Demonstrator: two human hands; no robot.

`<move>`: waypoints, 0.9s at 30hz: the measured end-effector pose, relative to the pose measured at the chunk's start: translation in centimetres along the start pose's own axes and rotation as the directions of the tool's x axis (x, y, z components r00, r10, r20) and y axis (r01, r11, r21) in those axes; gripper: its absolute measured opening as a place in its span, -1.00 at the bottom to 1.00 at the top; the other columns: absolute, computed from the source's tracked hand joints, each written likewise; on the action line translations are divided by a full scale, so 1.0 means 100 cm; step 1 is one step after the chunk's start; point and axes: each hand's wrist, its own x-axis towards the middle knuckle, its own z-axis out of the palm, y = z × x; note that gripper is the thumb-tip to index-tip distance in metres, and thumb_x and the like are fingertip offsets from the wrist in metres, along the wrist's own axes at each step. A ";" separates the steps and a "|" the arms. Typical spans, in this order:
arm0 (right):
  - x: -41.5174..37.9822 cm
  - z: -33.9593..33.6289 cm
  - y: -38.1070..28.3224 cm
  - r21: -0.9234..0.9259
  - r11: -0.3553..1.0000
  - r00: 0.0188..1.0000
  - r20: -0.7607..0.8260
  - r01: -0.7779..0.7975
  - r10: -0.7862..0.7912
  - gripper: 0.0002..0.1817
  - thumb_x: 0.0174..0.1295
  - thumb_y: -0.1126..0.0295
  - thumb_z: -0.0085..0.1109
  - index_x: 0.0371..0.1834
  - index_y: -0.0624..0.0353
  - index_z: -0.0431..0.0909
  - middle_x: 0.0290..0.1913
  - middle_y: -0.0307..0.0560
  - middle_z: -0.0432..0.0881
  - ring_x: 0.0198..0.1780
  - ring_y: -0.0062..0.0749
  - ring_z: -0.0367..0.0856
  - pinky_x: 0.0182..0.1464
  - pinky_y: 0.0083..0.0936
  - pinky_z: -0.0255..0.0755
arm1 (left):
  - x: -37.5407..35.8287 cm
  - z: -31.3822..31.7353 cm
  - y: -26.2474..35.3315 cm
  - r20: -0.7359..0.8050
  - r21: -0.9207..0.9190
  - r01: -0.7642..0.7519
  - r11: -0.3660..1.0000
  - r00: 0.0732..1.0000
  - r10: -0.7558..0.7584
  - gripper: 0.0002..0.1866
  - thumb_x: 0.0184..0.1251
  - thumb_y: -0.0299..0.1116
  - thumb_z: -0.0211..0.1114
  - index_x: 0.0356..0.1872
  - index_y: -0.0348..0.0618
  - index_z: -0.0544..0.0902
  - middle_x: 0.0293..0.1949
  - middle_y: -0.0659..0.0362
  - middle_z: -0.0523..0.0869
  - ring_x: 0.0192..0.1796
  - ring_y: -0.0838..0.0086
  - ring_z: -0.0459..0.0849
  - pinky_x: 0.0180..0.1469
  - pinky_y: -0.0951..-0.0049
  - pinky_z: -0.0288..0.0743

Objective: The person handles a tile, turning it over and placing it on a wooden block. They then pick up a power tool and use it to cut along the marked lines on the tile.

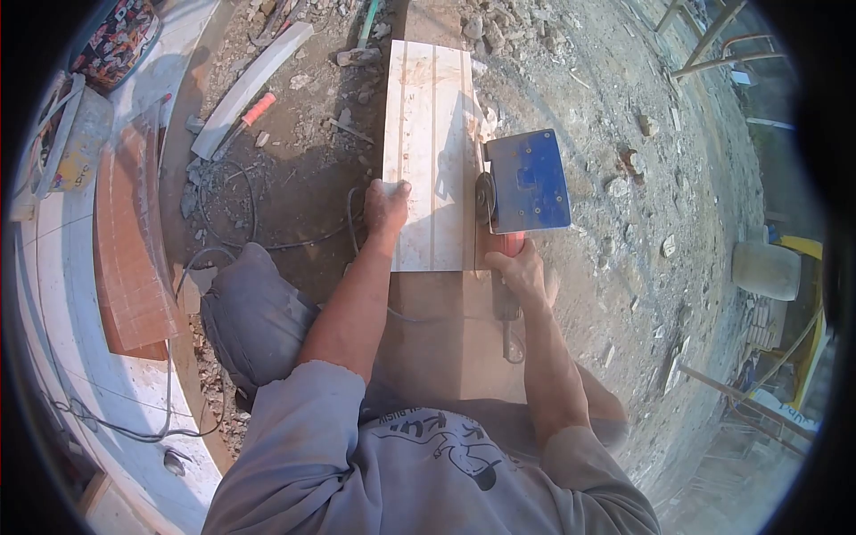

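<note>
My left hand [387,210] seemingly steadies the panel [432,152], clasping its left edge; my right hand [524,267] grips the grinder [510,242] opposite.

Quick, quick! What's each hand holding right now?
Left hand: holding the white board by its edge.
Right hand: closed around the power tool.

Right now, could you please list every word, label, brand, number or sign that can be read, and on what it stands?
"K": large print on the shirt; neighbouring large letters are unclear.
"LUSIV": smaller print on the shirt, its beginning unclear.
Bucket, left: letters too blurred to read.
White label, far right: too blurred to read.
</note>
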 end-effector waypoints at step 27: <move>0.014 -0.005 -0.012 -0.040 0.999 1.000 -0.015 0.014 -0.015 -0.12 -0.22 0.05 0.42 0.13 0.51 0.45 0.01 0.39 0.66 0.10 0.15 0.67 0.17 -0.19 0.51 | -0.012 -0.010 0.016 -0.011 -0.043 -0.045 0.998 0.999 0.044 -0.54 0.23 -0.12 0.43 -0.09 -0.35 0.61 -0.08 -0.21 0.72 0.00 -0.06 0.71 0.09 0.09 0.53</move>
